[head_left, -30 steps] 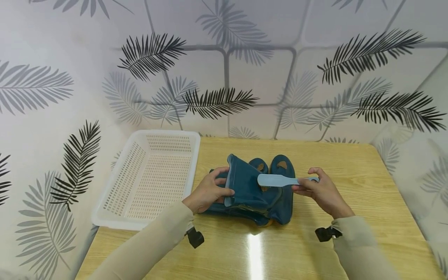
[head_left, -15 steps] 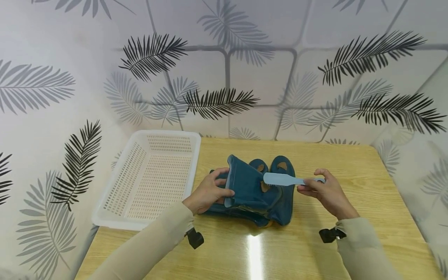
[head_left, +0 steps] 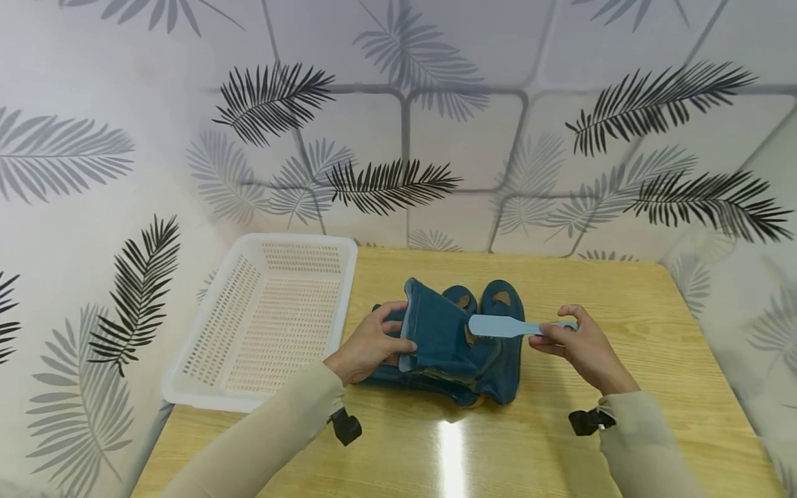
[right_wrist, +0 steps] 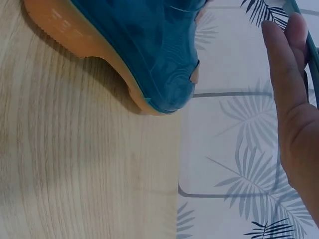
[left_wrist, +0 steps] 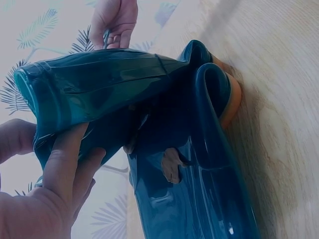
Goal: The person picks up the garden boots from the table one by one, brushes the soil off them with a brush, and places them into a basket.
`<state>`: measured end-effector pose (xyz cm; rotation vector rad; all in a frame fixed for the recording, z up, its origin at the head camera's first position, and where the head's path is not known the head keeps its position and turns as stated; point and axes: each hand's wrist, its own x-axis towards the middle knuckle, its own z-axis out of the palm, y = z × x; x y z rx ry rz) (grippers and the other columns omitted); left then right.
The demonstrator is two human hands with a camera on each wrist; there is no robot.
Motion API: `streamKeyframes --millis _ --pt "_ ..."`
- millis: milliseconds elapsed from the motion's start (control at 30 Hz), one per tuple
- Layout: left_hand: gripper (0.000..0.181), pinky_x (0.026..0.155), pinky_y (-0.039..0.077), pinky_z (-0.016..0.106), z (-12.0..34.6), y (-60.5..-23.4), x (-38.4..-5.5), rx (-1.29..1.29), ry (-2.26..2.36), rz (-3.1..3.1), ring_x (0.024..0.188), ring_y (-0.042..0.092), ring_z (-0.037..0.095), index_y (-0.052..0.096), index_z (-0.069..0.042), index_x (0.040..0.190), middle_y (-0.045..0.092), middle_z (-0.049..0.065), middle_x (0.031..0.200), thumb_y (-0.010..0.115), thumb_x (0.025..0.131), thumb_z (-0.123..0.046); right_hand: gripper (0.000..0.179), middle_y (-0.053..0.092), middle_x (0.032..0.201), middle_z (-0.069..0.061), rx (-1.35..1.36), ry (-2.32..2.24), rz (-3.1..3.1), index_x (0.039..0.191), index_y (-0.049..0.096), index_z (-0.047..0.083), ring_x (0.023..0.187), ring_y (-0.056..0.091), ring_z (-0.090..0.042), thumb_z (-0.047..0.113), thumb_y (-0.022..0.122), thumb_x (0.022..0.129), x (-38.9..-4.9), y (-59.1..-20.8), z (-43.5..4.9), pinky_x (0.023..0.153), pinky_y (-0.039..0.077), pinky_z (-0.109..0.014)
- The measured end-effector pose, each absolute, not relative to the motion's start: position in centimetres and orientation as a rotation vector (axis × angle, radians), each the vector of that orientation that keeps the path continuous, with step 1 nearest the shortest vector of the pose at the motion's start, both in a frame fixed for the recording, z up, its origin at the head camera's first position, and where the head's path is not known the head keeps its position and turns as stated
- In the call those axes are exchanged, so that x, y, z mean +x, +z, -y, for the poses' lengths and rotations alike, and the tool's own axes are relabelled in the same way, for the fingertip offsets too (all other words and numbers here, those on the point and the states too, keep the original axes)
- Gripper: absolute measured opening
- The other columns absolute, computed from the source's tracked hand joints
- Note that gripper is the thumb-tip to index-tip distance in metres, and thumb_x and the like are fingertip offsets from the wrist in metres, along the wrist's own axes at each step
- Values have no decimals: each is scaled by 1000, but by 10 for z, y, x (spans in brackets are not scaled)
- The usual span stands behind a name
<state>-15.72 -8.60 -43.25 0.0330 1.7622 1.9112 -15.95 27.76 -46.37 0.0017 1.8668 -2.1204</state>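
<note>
A person's left hand grips a dark teal rubber boot by the rim of its shaft, the thumb on the outer face and the other fingers bent in at the open end. That boot's shaft is over another teal boot, which lies on the table; both are near the middle of the table. Brown patches mark the boots, and an orange sole shows in the right wrist view. The right hand pinches the handle of a light blue brush, whose head points toward the held boot; whether they touch cannot be told. Beyond the left forearm stands a white perforated basket. A leaf-patterned wall rises behind the table.
</note>
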Motion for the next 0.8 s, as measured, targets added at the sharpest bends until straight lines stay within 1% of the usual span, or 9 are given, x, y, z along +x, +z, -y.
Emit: streamKeyframes --millis 167,300,400,467,600,700,800 --pt "73 73 60 38 86 -432 -158 35 1903 -1772 92 70 26 30 -8 154 53 27 135 62 91 11 33 73 91 -8 -15 -2179 -1806 114 23 7 83 74 -17 2 54 102 -163 -463 -269 85 57 -35" --pt "73 74 60 38 85 -433 -159 33 1900 -1769 93 70 27 31 -9 154 52 27 136 62 91 11 33 72 92 -7 -27 -2093 -1876 115 24 7 85 74 -18 4 54 102 -163 -465 -263 86 57 -34" --pt "73 74 60 38 85 -434 -158 35 1900 -1766 93 69 27 30 -8 154 52 27 136 62 91 11 34 72 93 -7 -2 -2030 -1937 116 23 7 86 74 -18 5 54 102 -161 -467 -267 86 57 -33" --pt "73 73 60 38 85 -435 -158 36 1900 -1767 92 69 26 30 -7 154 52 27 135 62 91 12 35 71 94 -8 24 -2032 -1934 117 22 7 86 74 -18 5 54 102 -160 -467 -273 87 57 -34" --pt "73 72 60 38 85 -434 -158 37 1903 -1766 91 69 25 30 -6 154 52 27 135 62 91 12 36 72 91 -9 57 -2105 -1871 115 21 8 83 74 -18 3 55 102 -158 -466 -283 86 57 -34" --pt "73 73 60 38 85 -434 -158 35 1905 -1764 91 69 25 30 -7 154 52 27 135 62 91 12 35 73 87 -9 47 -2171 -1819 113 21 8 82 74 -18 1 54 102 -159 -464 -283 84 58 -33" --pt "72 73 60 38 86 -433 -158 30 1900 -1770 92 69 26 31 -7 154 52 27 135 62 91 11 34 73 88 -7 9 -2181 -1800 114 23 8 83 74 -18 1 53 102 -161 -464 -275 85 57 -34"
